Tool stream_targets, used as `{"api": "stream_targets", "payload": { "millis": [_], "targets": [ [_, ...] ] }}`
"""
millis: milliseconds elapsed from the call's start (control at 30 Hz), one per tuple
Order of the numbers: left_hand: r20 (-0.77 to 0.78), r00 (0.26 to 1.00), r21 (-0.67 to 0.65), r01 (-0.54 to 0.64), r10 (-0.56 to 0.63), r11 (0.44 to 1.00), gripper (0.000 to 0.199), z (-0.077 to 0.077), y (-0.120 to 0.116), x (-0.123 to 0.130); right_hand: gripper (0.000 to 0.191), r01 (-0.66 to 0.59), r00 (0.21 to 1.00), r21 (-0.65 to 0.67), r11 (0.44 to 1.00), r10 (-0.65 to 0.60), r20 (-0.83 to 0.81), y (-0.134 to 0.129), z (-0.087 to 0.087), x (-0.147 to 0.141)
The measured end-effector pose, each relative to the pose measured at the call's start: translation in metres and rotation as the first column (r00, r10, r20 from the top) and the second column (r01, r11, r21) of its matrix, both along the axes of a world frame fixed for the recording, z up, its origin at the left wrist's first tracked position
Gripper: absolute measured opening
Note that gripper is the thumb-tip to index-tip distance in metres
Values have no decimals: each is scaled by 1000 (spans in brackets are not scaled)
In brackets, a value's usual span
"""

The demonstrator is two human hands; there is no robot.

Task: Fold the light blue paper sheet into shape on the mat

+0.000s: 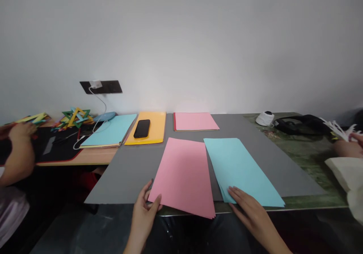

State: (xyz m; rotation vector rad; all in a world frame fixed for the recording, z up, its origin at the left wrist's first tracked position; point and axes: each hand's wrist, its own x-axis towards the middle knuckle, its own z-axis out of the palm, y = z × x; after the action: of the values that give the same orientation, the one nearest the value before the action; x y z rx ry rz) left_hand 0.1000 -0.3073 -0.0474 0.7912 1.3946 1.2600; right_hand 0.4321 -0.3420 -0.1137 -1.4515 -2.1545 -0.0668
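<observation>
My left hand (144, 210) is closed on the near left corner of a small stack of pink paper (185, 172), thumb on top and some fingers beneath it. The pink sheets overhang the table's front edge, and their near right corners are slightly fanned. Beside them lie several light blue sheets (241, 167), a little offset from one another. My right hand (251, 214) rests on their near left corner with fingers stretched out flat and the thumb apart, at the table edge.
A grey board (127, 178) covers the table. Behind lie another pink stack (195, 121), a yellow stack (154, 127) with a black phone (142, 128), and a blue stack (115, 127). Co-workers' hands (22, 131) are at both sides. Thread (264, 118) and a black strap (300, 124) lie right.
</observation>
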Motion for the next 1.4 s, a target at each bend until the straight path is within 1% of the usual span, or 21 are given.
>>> {"api": "stream_targets", "payload": {
  "millis": [133,200,233,300,333,367,400,467,533,567,633,700,733,767,833,900,967,1100,1200,1300,1400],
  "targets": [
    [30,999,27,-28,28,999,64,-1,-1,3,40,37,993,12,999,-35,-112,0,-5,8],
    [50,998,42,-52,49,998,59,-3,-3,8,33,147,967,15,989,-140,-214,-1,-8,9],
    [60,997,46,-60,58,997,57,-3,-5,12,30,249,933,22,968,-234,-274,-2,-9,9],
    [76,995,49,-67,63,997,55,-3,-8,25,28,467,822,33,884,-420,-385,-2,-7,3],
    [78,995,39,-65,62,997,54,-3,-9,32,28,542,769,43,839,-474,-429,-1,-4,-1],
    [81,996,40,-46,43,998,52,-2,-11,40,27,578,738,58,814,-492,-462,0,1,-8],
    [87,996,28,-32,30,999,51,-3,-11,49,26,573,736,79,816,-470,-487,1,7,-16],
    [113,993,17,-42,39,999,51,-5,-10,64,21,482,786,144,864,-354,-507,5,23,-35],
    [132,991,12,-25,23,1000,52,-9,-8,75,26,260,862,117,958,-176,-476,9,39,-58],
    [137,990,21,7,-10,1000,52,-11,-6,79,28,147,886,113,983,-80,-457,11,46,-71],
    [146,985,40,90,-95,995,56,-15,-3,81,33,-15,890,83,996,51,-453,13,54,-94],
    [164,975,42,147,-152,988,59,-16,-2,79,31,-101,861,41,994,108,-497,15,56,-116],
    [171,973,26,153,-156,988,59,-15,-2,76,27,-111,839,2,994,94,-536,16,55,-126],
    [175,972,7,155,-154,988,58,-14,-4,72,21,-85,808,-49,995,40,-588,18,54,-135],
    [141,982,-37,134,-128,990,56,-9,-9,62,13,-7,735,-212,977,-138,-664,22,51,-150],
    [56,992,-48,113,-110,992,58,-4,-15,52,23,21,672,-348,937,-271,-689,27,48,-159],
    [-34,995,-46,90,-91,995,62,-1,-21,43,33,-1,622,-421,907,-329,-711,31,48,-163],
    [-198,980,32,34,-27,999,58,2,-30,33,39,-128,482,-444,887,-336,-809,38,50,-160],
    [-306,952,131,12,29,991,51,4,-29,31,33,-218,348,-411,885,-324,-880,39,55,-155],
    [-295,955,197,79,-18,977,55,5,-22,31,29,-257,239,-432,865,-376,-895,36,66,-152],
    [-226,970,194,139,-94,971,70,4,-10,30,35,-361,110,-441,822,-432,-895,30,81,-151]
  ]
}}
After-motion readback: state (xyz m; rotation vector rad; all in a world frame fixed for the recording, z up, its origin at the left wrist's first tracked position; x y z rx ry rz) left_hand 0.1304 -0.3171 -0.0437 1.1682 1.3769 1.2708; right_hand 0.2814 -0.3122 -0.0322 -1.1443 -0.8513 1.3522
